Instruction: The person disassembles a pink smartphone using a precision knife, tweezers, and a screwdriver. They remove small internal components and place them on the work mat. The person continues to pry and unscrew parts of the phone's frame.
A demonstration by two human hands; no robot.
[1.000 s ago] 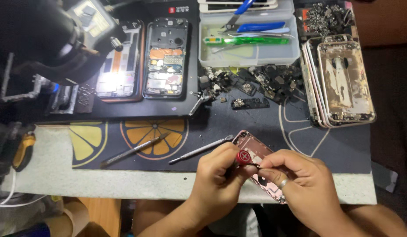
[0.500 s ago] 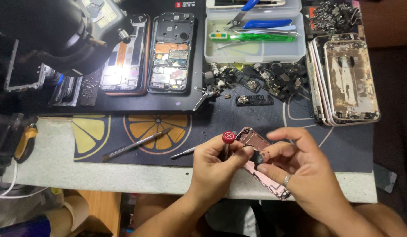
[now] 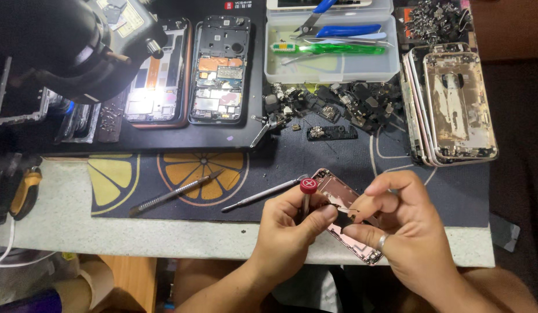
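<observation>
Clamped between thumb and fingers of the left hand (image 3: 292, 223) is a small screwdriver (image 3: 307, 194) with a red round cap, held nearly upright so that the cap faces up toward the camera and the shaft runs down into the fist; its tip is hidden behind the fingers. Just beside it, the right hand (image 3: 405, 232), with a ring on one finger, pinches the pink phone housing (image 3: 338, 200) from its right side, thumb below and forefinger curled over the top edge. That housing lies with its long axis on a diagonal, one end pointing up and left toward the mat, the other down and right past the front edge of the table (image 3: 66, 226), where a corner shows under the right hand. Both hands touch the housing and sit close together at the near edge. On the dark mat (image 3: 315, 159) with orange-slice prints lie two metal spudgers (image 3: 176, 192), well apart from the hands. Farther back are two opened phones (image 3: 218, 69), a clear tray of tools (image 3: 330, 58), a heap of small dark parts (image 3: 338, 101), and a stack of phone housings (image 3: 454, 104) at the right.
</observation>
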